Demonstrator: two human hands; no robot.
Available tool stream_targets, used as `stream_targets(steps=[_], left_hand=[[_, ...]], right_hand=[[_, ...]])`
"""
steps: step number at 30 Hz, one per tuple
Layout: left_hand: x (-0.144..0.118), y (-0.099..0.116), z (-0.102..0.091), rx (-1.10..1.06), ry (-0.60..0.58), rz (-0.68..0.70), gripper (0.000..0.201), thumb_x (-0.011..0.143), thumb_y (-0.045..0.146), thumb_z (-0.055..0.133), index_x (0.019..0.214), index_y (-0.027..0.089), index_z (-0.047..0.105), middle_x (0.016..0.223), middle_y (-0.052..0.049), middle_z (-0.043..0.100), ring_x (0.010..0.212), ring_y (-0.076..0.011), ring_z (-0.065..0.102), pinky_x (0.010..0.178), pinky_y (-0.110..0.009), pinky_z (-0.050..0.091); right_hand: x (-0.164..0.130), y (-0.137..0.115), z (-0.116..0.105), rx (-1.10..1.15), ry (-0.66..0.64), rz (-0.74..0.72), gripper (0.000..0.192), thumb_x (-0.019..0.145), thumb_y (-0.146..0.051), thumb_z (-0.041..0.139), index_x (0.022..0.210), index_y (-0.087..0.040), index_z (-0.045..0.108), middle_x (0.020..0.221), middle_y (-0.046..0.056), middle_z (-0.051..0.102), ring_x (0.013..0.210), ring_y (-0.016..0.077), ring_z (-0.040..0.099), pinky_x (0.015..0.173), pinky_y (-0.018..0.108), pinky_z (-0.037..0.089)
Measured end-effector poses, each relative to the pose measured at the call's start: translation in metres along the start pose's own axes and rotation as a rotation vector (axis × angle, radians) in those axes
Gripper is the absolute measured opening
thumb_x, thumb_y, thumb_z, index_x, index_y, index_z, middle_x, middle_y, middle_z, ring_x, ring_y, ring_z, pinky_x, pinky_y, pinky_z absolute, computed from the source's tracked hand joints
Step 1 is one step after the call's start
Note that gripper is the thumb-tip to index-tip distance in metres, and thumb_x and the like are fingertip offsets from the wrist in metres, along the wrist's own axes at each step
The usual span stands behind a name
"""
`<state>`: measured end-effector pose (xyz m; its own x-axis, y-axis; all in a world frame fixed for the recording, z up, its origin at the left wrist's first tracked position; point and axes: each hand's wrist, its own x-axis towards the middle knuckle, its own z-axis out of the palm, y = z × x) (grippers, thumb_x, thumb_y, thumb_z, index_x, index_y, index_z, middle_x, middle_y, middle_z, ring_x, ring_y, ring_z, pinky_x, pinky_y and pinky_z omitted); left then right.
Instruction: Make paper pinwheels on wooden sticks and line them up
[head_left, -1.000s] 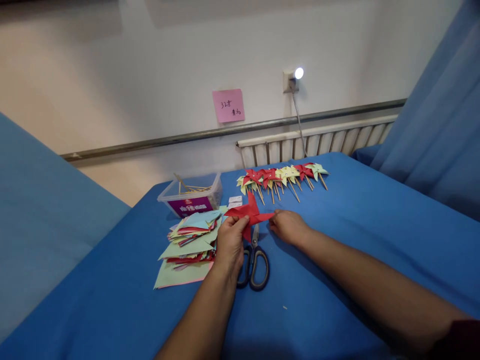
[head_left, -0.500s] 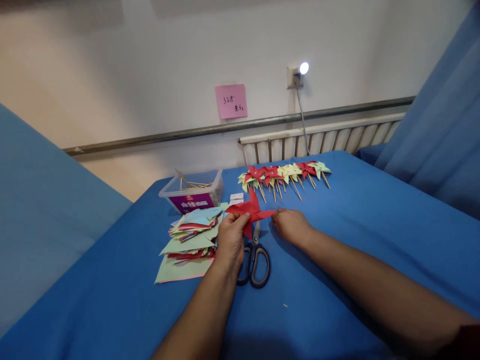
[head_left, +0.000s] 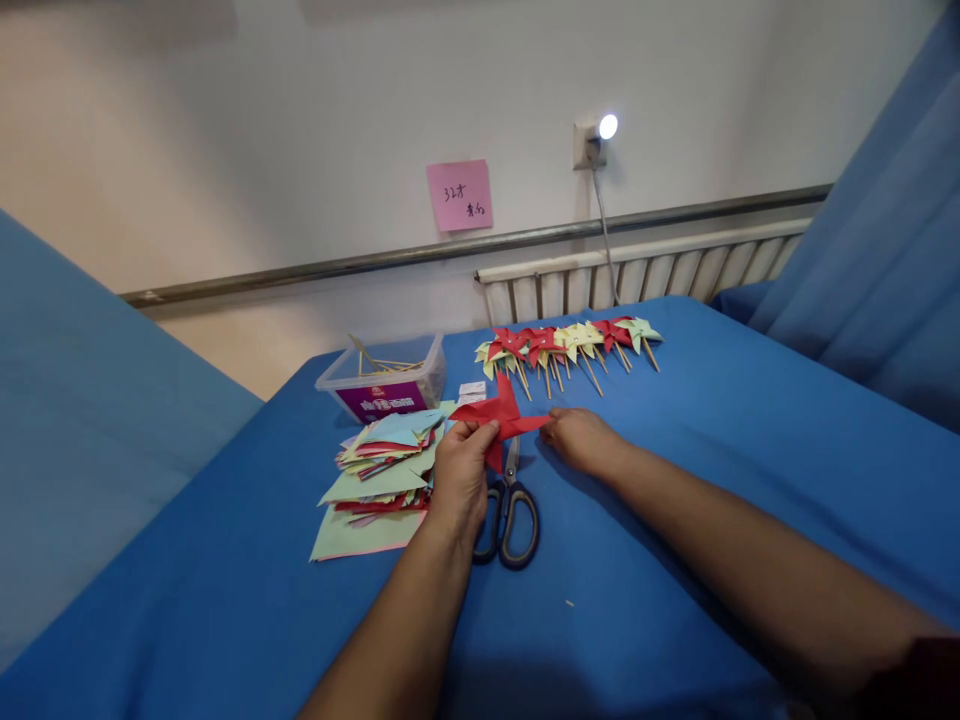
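Note:
My left hand [head_left: 463, 465] is closed on a red paper pinwheel [head_left: 501, 415], thumb on top near its centre. At the tip of the pinwheel's right blade is my right hand [head_left: 577, 440], its fingers curled in a pinch. Whatever those fingers hold is hidden, and I cannot tell whether they touch the blade. Scissors [head_left: 517, 525] with dark handles lie on the blue cloth below the pinwheel, partly behind my left hand. Just beyond the pinwheel are small white boxes [head_left: 472, 390].
Left of my hands are stacked coloured paper pieces [head_left: 390, 460]. Behind them stands a clear plastic box [head_left: 433, 375] with thin sticks [head_left: 386, 367] inside. Several finished pinwheels [head_left: 577, 340] on sticks lie at the back of the blue-covered table [head_left: 712, 430]. A radiator [head_left: 652, 275] is behind.
The whole view has shifted slightly. Both hands keep nearly the same pose, the left on the red pinwheel and the right pinched at its blade tip.

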<state>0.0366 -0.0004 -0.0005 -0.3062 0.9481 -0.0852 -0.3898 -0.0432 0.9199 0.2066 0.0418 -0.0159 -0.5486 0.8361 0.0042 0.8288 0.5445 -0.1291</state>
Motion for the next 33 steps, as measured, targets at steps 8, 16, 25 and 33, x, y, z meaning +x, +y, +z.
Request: stream_targets(steps=[8, 16, 25, 33], left_hand=[[0.0, -0.001, -0.001, 0.005, -0.013, 0.004, 0.021, 0.056, 0.019, 0.079, 0.066, 0.014, 0.061, 0.06, 0.001, 0.063, 0.056, -0.0105, 0.057, 0.058, -0.023, 0.044], [0.001, -0.001, 0.0, 0.008, -0.002, -0.012, 0.021, 0.056, 0.019, 0.079, 0.068, 0.014, 0.063, 0.062, 0.0, 0.065, 0.056, -0.0109, 0.058, 0.059, -0.023, 0.045], [0.001, -0.002, -0.001, 0.02, -0.011, -0.016, 0.023, 0.056, 0.021, 0.08, 0.066, 0.014, 0.061, 0.06, 0.001, 0.063, 0.056, -0.0113, 0.058, 0.059, -0.024, 0.045], [0.002, -0.004, -0.002, 0.02, -0.027, -0.02, 0.024, 0.056, 0.022, 0.08, 0.069, 0.014, 0.062, 0.062, 0.0, 0.064, 0.057, -0.0122, 0.06, 0.061, -0.025, 0.046]], right_hand=[[0.001, 0.002, 0.002, 0.008, 0.024, 0.069, 0.029, 0.093, -0.023, 0.042, 0.108, -0.018, 0.066, 0.107, 0.009, 0.069, 0.095, 0.0209, 0.064, 0.076, 0.027, 0.043], [-0.002, -0.004, -0.003, -0.056, 0.029, 0.115, 0.032, 0.093, -0.018, 0.04, 0.102, -0.015, 0.071, 0.104, 0.015, 0.069, 0.094, 0.0241, 0.066, 0.081, 0.031, 0.044], [-0.002, -0.008, 0.001, -0.084, 0.068, 0.153, 0.033, 0.093, -0.022, 0.042, 0.096, -0.014, 0.073, 0.102, 0.016, 0.07, 0.092, 0.0257, 0.067, 0.081, 0.033, 0.046], [-0.001, -0.007, 0.004, -0.062, 0.088, 0.186, 0.033, 0.093, -0.023, 0.041, 0.096, -0.015, 0.072, 0.103, 0.015, 0.07, 0.092, 0.0257, 0.066, 0.08, 0.034, 0.045]])
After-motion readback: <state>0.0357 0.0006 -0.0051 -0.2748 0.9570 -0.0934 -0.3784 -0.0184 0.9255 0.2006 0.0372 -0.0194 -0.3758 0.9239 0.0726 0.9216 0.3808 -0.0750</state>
